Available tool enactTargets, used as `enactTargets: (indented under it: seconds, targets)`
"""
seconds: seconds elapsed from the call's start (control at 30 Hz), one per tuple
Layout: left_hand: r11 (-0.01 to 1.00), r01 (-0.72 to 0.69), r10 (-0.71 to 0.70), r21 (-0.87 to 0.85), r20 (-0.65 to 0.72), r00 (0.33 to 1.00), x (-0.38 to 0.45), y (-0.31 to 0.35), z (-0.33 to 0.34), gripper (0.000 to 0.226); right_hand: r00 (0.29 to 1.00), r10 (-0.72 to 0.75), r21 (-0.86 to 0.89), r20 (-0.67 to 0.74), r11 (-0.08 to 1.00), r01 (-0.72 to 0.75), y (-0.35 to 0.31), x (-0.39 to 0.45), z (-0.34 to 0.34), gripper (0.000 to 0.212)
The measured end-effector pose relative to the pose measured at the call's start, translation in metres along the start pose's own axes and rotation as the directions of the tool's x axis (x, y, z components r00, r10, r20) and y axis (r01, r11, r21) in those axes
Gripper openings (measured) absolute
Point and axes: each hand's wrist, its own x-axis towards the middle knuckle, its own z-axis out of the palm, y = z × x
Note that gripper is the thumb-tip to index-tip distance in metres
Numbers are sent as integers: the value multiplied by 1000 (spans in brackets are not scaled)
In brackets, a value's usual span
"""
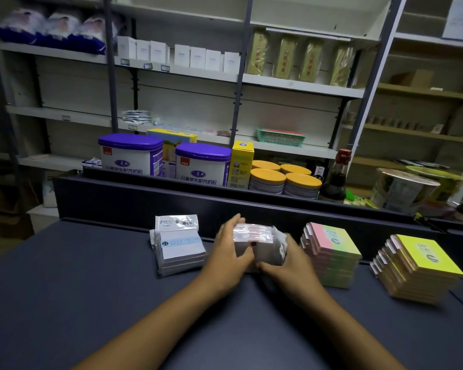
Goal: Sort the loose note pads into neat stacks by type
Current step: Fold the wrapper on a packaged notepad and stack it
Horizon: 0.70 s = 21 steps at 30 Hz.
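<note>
Note pads in clear wrap (254, 243) are getting squared up right now: left hand (231, 253) and right hand (285, 265) are both clamping the bundle on the dark worktop (91, 289). Left of that grip is sitting the white-pad stack (179, 249), right of it the pink-green stack (332, 252) and yellow stack (417, 265). Next move probably needs edges flush before letting go.

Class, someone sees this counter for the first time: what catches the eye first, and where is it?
Both hands, left hand and right hand, clasp a white wrapped stack of note pads at the counter's centre. Right of it stand a pink-and-green stack and a bright yellow stack; left, a pale blue stack. Behind, purple-lidded tubs line the ledge.
</note>
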Motion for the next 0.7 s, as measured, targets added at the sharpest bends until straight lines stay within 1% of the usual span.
enactTargets:
  seconds: [0.07, 0.13, 0.3, 0.47, 0.6, 0.7]
  targets:
    - [998, 56, -56, 13, 17, 998, -3, -3, 5, 74, 1000, 9, -40, 25, 999, -8, 2, 0, 2, 75]
    - [995, 94, -94, -10, 20, 995, -4, -6, 6, 76, 1000, 3, -68, 26, 998, -1, 1, 0, 2, 79]
    - [986, 160, -161, -47, -15, 987, -4, -8, 11, 73, 1000, -19, -79, 17, 997, 21, -2, -3, 2, 76]
    - [989, 129, -132, -67, -29, 991, -3, -8, 10, 69, 998, -51, -77, -31, 996, 49, -4, -4, 4, 77]
    - [987, 160, -159, -22, 27, 987, -3, -12, 9, 66, 998, -51, -129, 19, 990, 53, -2, -7, 6, 73]
    - [987, 158, -158, -13, 24, 987, -3, -11, 9, 66, 998, -59, -139, 18, 988, 60, -4, -7, 5, 74]
